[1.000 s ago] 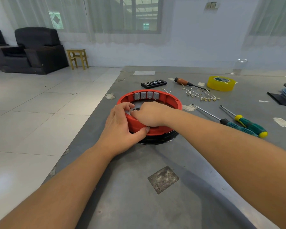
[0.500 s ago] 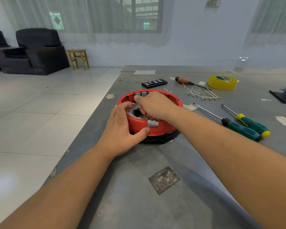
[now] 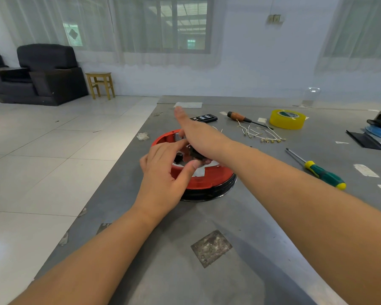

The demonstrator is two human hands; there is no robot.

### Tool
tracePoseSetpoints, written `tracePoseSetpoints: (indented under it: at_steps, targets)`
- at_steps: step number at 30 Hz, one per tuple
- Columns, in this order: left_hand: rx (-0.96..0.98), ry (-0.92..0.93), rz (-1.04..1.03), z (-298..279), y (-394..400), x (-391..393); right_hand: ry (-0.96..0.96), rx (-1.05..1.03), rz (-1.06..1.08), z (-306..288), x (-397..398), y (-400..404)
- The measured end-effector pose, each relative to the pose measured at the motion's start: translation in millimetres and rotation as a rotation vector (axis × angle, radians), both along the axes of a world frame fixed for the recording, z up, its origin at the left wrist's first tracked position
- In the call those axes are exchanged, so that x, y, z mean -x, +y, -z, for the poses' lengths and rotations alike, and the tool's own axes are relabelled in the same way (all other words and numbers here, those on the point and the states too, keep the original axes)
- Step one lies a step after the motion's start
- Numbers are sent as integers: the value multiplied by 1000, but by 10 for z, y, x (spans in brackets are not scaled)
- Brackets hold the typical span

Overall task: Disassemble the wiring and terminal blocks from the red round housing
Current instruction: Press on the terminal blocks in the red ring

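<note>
The red round housing (image 3: pixel 204 180) sits on the grey bench (image 3: pixel 240 271), near its left edge, resting on a black base with a shiny rim. The left hand (image 3: pixel 165 172) is at the housing's near-left side, thumb lying over the red wall and fingers (image 3: pixel 163 148) curled loosely over the inside; whether they pinch anything cannot be told. The right hand (image 3: pixel 191 130) reaches across and above the housing toward the far side, thumb stretched straight out; its other fingers are hidden beneath it, so their state cannot be told. Far of the housing lies a black terminal strip (image 3: pixel 204 117). To the right lie loose white wires (image 3: pixel 260 133), an orange-handled screwdriver (image 3: pixel 240 117), a yellow tape roll (image 3: pixel 287 119) and, nearer, a green-handled screwdriver (image 3: pixel 323 173).
</note>
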State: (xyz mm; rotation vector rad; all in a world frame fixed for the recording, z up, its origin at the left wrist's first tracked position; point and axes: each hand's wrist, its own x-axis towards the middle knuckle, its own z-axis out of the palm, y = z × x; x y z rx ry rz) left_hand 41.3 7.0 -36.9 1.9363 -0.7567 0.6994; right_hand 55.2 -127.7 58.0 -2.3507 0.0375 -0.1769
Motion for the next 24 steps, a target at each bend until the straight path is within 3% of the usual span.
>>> tracePoseSetpoints:
  at_steps: [5, 8, 10, 13, 20, 24]
  targets:
    - [80, 56, 58, -63, 13, 38, 50, -61, -45, 12, 46, 47]
    - [125, 91, 28, -66, 88, -9, 100, -370, -73, -25, 167, -45]
    - [108, 105, -9, -67, 140, -38, 31, -488, -173, -8, 265, -183]
    - [125, 150, -33, -56, 163, -70, -83, -434, -308, 118, 426, -372]
    - [30, 109, 7, -47, 102, -43, -155, -480, -322, 318, 527, -530]
    - [-133, 38, -59, -16, 63, -24, -377, -556, -141, 341, 459, -758]
